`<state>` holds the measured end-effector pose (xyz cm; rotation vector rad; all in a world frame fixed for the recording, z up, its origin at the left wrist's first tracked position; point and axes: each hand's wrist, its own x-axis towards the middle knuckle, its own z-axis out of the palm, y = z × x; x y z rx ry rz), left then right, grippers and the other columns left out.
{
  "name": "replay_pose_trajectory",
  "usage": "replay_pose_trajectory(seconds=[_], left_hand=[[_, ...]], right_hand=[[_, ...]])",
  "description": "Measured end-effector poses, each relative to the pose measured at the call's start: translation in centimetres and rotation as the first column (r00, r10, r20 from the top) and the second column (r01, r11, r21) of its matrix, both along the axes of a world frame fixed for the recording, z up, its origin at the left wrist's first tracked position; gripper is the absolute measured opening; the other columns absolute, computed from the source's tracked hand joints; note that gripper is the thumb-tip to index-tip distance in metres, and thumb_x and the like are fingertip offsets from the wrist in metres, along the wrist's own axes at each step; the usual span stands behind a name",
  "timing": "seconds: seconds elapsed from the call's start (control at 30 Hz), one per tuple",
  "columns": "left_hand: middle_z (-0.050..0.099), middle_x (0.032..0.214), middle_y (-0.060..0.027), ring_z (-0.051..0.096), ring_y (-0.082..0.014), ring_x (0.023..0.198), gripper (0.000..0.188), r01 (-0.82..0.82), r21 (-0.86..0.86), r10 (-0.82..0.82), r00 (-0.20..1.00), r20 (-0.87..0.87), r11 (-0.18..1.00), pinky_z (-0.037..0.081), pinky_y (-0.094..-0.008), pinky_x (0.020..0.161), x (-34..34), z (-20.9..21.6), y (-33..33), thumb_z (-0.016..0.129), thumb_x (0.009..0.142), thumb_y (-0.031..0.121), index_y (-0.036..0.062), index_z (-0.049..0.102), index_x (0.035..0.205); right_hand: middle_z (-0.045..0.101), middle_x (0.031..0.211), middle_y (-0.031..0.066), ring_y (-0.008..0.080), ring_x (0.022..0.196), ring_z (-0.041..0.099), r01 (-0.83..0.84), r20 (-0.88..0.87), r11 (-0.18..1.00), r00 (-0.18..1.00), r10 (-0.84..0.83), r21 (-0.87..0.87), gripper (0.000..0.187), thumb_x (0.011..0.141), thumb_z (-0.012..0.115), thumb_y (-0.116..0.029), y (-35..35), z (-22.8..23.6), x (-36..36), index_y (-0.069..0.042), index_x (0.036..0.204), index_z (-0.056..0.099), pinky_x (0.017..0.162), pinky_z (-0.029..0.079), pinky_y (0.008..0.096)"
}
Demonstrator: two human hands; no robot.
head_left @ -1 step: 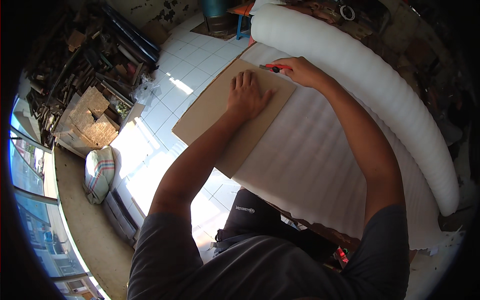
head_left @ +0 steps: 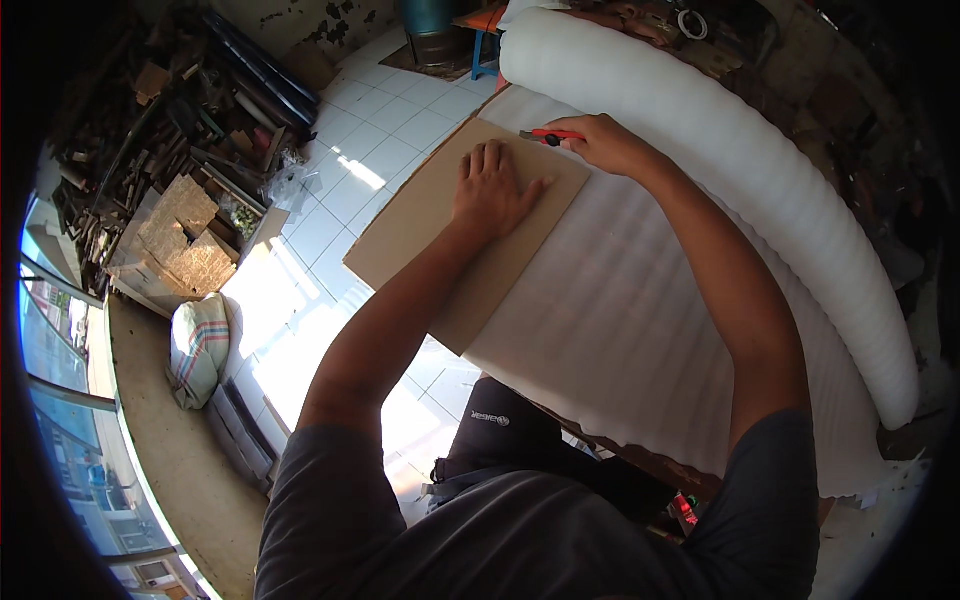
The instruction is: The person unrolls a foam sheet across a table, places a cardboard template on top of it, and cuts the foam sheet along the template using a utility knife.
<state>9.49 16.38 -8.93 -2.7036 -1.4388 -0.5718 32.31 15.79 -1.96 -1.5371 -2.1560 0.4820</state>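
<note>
My left hand lies flat on a brown cardboard sheet, its fingers stretched toward the far edge and its thumb out to the right. Under the cardboard is a white foam sheet spread over a table. A red box cutter is gripped in my right hand, just past the cardboard's far right corner. Its blade points left, close to the cardboard's far edge. Whether the tip touches the foam, I cannot tell.
A thick roll of white foam curves along the table's far and right side. Scrap wood is heaped at the far left, near a striped sack. Sunlit white floor tiles lie left of the table. A blue stool stands behind.
</note>
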Motion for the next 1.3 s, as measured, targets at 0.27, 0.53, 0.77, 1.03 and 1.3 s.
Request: replay_pose_trajectory(seconds=[0.27, 0.53, 0.77, 1.03, 1.3], left_hand=[[0.038, 0.159, -0.0243, 0.031, -0.0400, 0.152, 0.100, -0.011, -0.038, 0.011, 1.000, 0.016, 0.999, 0.022, -0.0511, 0.127, 0.2, -0.2, 0.2, 0.044, 0.097, 0.077, -0.0039, 0.038, 0.155], [0.035, 0.162, -0.0244, 0.029, -0.0397, 0.154, 0.101, -0.007, -0.055, 0.006, 1.000, -0.020, 0.998, 0.022, -0.0510, 0.127, 0.1, -0.3, 0.6, 0.044, 0.096, 0.079, -0.0025, 0.038, 0.157], [0.041, 0.157, -0.0220, 0.033, -0.0381, 0.150, 0.099, -0.019, -0.057, 0.018, 1.000, -0.010, 0.998, 0.027, -0.0503, 0.125, 0.1, -0.2, 0.7, 0.045, 0.096, 0.077, -0.0038, 0.043, 0.153], [0.035, 0.162, -0.0227, 0.030, -0.0402, 0.153, 0.099, -0.019, -0.088, 0.017, 0.999, -0.030, 0.996, 0.026, -0.0525, 0.126, 0.7, 0.1, 0.6, 0.050, 0.095, 0.075, -0.0012, 0.039, 0.157], [0.034, 0.163, -0.0224, 0.029, -0.0383, 0.154, 0.101, -0.025, -0.082, 0.023, 0.999, -0.031, 0.996, 0.024, -0.0512, 0.126, 0.6, -0.2, 0.7, 0.048, 0.095, 0.077, -0.0022, 0.039, 0.157]], right_hand=[[0.075, 0.113, 0.0165, 0.0312, 0.095, 0.068, 0.022, 0.001, 1.000, 1.000, -0.022, 0.003, 0.038, 0.100, 0.063, -0.010, -3.7, 0.4, 2.1, -0.015, 0.138, 0.068, 0.091, 0.052, 0.0385], [0.074, 0.121, 0.0147, 0.0333, 0.101, 0.068, 0.082, 0.100, 0.996, 0.992, -0.078, -0.045, 0.038, 0.101, 0.060, -0.008, -7.7, 1.2, 3.8, -0.014, 0.138, 0.067, 0.095, 0.052, 0.0420], [0.073, 0.123, 0.0132, 0.0325, 0.103, 0.069, 0.118, 0.092, 0.991, 0.989, -0.112, -0.065, 0.037, 0.102, 0.060, -0.009, -10.7, 1.8, 4.9, -0.015, 0.137, 0.067, 0.095, 0.053, 0.0430], [0.076, 0.114, 0.0082, 0.0302, 0.101, 0.071, 0.178, 0.187, 0.983, 0.968, -0.168, -0.038, 0.034, 0.103, 0.062, -0.013, -11.0, 2.0, 5.1, -0.021, 0.135, 0.069, 0.090, 0.054, 0.0445], [0.077, 0.110, 0.0069, 0.0286, 0.099, 0.071, 0.210, 0.166, 0.977, 0.963, -0.213, 0.031, 0.032, 0.103, 0.061, -0.017, -9.9, 1.6, 4.3, -0.024, 0.133, 0.070, 0.089, 0.054, 0.0449]])
